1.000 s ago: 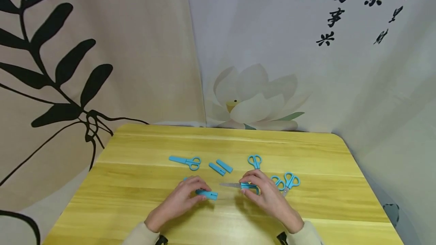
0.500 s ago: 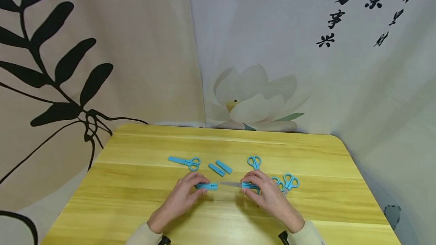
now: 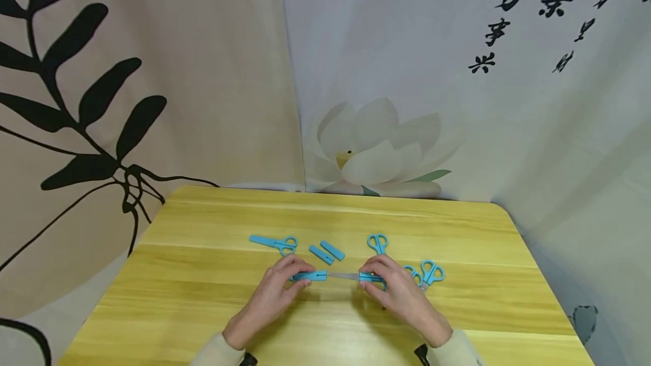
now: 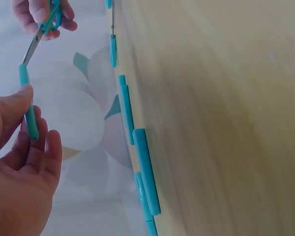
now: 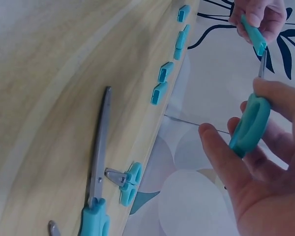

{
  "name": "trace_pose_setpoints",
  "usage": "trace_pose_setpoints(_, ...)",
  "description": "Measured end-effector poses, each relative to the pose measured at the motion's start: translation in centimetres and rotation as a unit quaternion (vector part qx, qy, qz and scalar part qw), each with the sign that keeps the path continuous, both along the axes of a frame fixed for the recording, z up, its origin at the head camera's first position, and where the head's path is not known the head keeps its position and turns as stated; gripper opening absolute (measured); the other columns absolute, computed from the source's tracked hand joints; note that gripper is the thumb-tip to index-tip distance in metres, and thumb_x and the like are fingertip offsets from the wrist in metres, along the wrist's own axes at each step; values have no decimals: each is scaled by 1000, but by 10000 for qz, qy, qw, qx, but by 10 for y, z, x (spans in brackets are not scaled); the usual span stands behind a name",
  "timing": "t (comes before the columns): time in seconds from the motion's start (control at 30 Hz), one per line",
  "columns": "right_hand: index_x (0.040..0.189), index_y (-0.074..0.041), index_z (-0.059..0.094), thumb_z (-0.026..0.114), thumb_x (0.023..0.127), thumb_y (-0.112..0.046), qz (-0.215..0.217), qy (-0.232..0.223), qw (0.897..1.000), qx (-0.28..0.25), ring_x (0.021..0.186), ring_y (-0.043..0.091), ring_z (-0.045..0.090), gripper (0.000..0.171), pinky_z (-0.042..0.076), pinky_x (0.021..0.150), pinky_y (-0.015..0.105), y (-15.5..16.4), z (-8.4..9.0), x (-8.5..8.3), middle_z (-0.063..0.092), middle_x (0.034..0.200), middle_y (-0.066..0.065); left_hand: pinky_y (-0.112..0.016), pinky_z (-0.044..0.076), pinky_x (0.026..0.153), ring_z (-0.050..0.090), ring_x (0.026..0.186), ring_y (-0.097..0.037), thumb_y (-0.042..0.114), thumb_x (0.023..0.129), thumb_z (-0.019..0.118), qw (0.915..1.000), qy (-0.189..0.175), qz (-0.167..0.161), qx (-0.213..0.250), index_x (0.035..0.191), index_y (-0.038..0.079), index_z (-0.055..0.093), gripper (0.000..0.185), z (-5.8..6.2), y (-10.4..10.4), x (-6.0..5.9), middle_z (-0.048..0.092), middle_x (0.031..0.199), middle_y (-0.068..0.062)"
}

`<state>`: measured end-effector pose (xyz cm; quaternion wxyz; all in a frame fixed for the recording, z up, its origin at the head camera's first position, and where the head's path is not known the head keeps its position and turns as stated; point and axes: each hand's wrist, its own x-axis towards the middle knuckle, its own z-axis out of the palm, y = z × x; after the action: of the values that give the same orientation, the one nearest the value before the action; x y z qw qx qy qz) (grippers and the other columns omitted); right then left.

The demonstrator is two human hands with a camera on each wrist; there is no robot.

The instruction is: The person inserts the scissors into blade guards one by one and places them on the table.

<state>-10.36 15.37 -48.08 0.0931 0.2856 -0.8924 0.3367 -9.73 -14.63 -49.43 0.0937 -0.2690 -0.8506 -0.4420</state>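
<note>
My left hand (image 3: 299, 277) pinches a small blue blade cover (image 3: 310, 276) just above the wooden table (image 3: 193, 287). My right hand (image 3: 368, 278) grips the blue handle of a pair of scissors (image 3: 373, 279), its bare steel blade (image 3: 343, 276) pointing left. The blade tip meets the cover's open end. In the left wrist view the cover (image 4: 28, 105) lies between thumb and fingers, in line with the blade (image 4: 32, 49). In the right wrist view my fingers curl round the handle (image 5: 250, 123), and the cover (image 5: 254, 34) shows beyond it.
On the table behind my hands lie capped scissors (image 3: 274, 242), two loose blue covers (image 3: 327, 252), one pair of scissors (image 3: 378, 243) and two more pairs (image 3: 424, 274) at the right. Printed cloth hangs behind and beside the table.
My left hand lifted the cover off the table and moved it right until its open end met the blade tip. My right hand stayed nearly still.
</note>
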Motion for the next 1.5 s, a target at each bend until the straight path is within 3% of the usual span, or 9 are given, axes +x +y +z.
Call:
trace_pose_setpoints(0.23,105,-11,76,84,88,-10,13,188,9998,97,96,16,68,19,59,78,33,0,3,-1,67,114,-1,-31,56,78,61,97,-10,2,90,79,9999,102,13,3,111,16,76,26,4,3,-2,64,109,9)
trace_pose_setpoints(0.47,101,-10,76,91,80,-11,-29,878,9960,150,88,15,69,26,58,69,29,-5,3,0,68,109,1,-32,54,79,58,100,-12,1,86,82,9990,371,218,-143,108,15,76,26,6,9,0,64,108,9)
trace_pose_setpoints(0.67,104,-9,77,93,76,-13,-11,1249,9919,239,86,14,70,34,57,66,26,-9,3,2,68,108,1,-30,53,79,59,99,-11,3,86,83,9979,616,135,-113,108,14,77,26,1,14,0,64,106,9)
trace_pose_setpoints(1.13,100,-8,77,94,75,-10,163,1374,9902,185,87,15,71,30,58,65,26,-16,8,3,70,107,3,-25,47,73,52,93,-7,8,88,81,9982,588,44,-120,109,15,78,22,6,24,0,61,103,11)
trace_pose_setpoints(1.5,100,-10,77,93,78,-15,141,1256,9917,256,87,13,70,27,57,65,23,-15,6,1,69,107,2,-27,49,70,53,91,-9,6,87,82,9965,829,-13,-67,107,15,78,23,4,27,-3,62,102,8)
